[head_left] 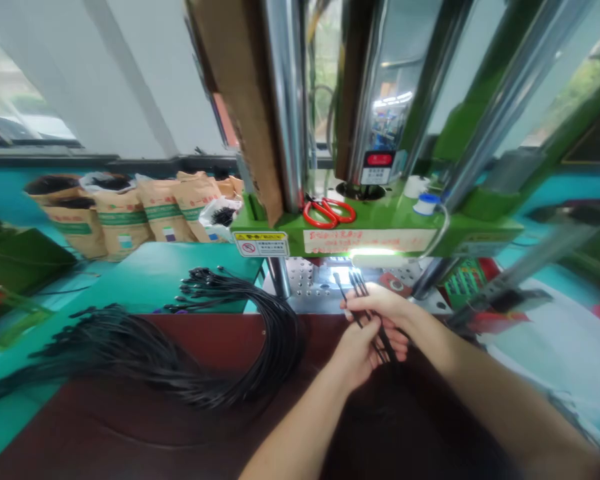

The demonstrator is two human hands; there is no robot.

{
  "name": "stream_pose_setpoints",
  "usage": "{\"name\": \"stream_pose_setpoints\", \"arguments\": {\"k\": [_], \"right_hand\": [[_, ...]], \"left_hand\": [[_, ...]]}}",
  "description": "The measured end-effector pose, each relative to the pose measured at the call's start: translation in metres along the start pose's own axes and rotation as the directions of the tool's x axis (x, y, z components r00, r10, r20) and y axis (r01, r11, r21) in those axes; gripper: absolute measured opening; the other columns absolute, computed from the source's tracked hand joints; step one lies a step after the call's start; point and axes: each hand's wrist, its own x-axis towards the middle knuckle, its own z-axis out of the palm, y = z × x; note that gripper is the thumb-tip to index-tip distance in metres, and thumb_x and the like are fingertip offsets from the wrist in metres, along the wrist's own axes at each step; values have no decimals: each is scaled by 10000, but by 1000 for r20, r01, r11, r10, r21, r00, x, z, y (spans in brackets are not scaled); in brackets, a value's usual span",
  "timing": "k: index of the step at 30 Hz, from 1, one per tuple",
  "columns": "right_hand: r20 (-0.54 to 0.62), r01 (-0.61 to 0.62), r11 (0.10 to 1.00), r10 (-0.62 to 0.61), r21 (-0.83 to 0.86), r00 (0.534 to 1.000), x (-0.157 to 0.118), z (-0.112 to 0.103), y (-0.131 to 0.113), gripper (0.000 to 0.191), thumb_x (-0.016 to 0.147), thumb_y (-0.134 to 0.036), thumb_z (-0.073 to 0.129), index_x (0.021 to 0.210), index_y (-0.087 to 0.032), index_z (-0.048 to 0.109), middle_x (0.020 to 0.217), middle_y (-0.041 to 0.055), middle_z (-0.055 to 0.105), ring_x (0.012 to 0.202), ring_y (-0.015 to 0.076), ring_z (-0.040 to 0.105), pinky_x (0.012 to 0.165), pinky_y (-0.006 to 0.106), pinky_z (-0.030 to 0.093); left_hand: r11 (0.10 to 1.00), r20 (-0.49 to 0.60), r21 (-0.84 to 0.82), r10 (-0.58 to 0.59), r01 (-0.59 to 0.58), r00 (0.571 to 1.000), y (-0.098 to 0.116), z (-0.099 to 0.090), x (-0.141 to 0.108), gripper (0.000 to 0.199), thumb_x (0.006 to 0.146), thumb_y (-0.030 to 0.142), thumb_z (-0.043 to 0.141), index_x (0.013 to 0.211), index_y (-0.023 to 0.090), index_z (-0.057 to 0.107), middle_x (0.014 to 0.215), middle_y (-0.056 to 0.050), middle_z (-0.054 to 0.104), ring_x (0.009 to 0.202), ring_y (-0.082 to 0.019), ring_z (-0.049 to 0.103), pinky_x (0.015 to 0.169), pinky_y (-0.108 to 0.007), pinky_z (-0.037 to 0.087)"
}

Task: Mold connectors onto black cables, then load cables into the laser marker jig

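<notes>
Several black cables (pixel 364 288) stand up between my hands, their ends pointing at the lit gap of a green press (pixel 380 223). My left hand (pixel 357 353) is closed around the lower part of the cables. Above it and to the right, my right hand (pixel 380 308) grips the same cables nearer their ends. The hands overlap, so some fingers are hidden. Beyond the cable ends lies the press's metal bed plate (pixel 307 283), with rows of holes. To the left, a large bundle of black cables (pixel 280 327) curves over the brown work surface (pixel 145 427).
Red-handled scissors (pixel 330 212) lie on the press's green plate, near a white and blue spool (pixel 427 204). Vertical steel columns (pixel 285 100) rise in front of me. Paper sacks (pixel 125 217) stand behind the green table (pixel 145 267) at left. A white surface (pixel 550 333) is at right.
</notes>
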Motion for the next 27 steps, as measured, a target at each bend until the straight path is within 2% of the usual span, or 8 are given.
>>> {"name": "stream_pose_setpoints", "arguments": {"k": [6, 10, 15, 20, 22, 23, 25, 27], "right_hand": [[-78, 64, 984, -78, -169, 994, -5, 4, -3, 243, 686, -364, 656, 660, -143, 558, 606, 9, 601, 501, 101, 513, 426, 184, 380], [-120, 145, 910, -206, -388, 971, -31, -8, 3, 255, 771, -377, 555, 841, -139, 610, 806, 36, 644, 744, 147, 585, 661, 241, 460], [-334, -28, 722, -285, -692, 899, -82, -29, 22, 260, 788, -288, 505, 964, -137, 624, 944, 62, 652, 866, 201, 594, 797, 315, 447], [-353, -20, 634, -404, -773, 844, -118, -21, 37, 243, 837, -318, 466, 946, -187, 639, 1002, 52, 640, 961, 215, 566, 865, 332, 424], [-334, 0, 620, -423, -785, 842, -124, -12, 39, 238, 847, -322, 456, 940, -199, 637, 1001, 51, 633, 957, 214, 563, 860, 336, 428], [-316, 16, 612, -429, -790, 846, -125, -6, 39, 234, 851, -322, 452, 939, -204, 634, 998, 49, 629, 955, 213, 562, 858, 337, 429], [-264, 62, 597, -443, -800, 857, -123, 6, 36, 227, 857, -322, 446, 936, -210, 627, 996, 48, 623, 954, 210, 558, 856, 338, 429], [-190, 134, 583, -460, -801, 867, -114, 19, 31, 224, 859, -324, 443, 937, -213, 621, 998, 48, 619, 950, 208, 557, 848, 334, 432]], "left_hand": [[993, 10, -115, 17, -15, 1000, 8, 6, -10, 215, 788, 315, 571, 691, 137, 501, 459, 36, 437, 415, -80, 417, 494, -247, 436], [952, 9, -305, 10, -7, 1000, 20, 2, -14, 238, 864, 263, 462, 665, 133, 475, 441, 76, 273, 372, -33, 262, 418, -154, 294], [913, -117, -407, -20, -29, 993, 17, 2, -18, 291, 903, 215, 355, 647, 126, 460, 466, 72, 237, 383, -35, 252, 430, -159, 286], [921, -159, -306, 199, -240, 967, 32, 13, -70, 253, 894, 207, 371, 674, 133, 471, 489, 68, 240, 405, -43, 274, 435, -180, 277], [864, -213, -252, 389, -435, 896, 63, 9, -102, 248, 897, 212, 363, 682, 135, 461, 502, 67, 252, 420, -44, 297, 441, -181, 288], [808, -263, -201, 500, -554, 825, 84, 3, -117, 246, 898, 214, 361, 683, 138, 453, 502, 68, 258, 423, -43, 303, 448, -182, 299], [641, -349, -26, 713, -767, 608, 132, -16, -139, 257, 905, 238, 350, 677, 150, 430, 492, 73, 266, 415, -45, 299, 460, -188, 322], [450, -405, 210, 848, -868, 341, 176, -45, -150, 295, 915, 256, 312, 643, 166, 382, 469, 77, 248, 399, -52, 287, 466, -195, 332]]}}
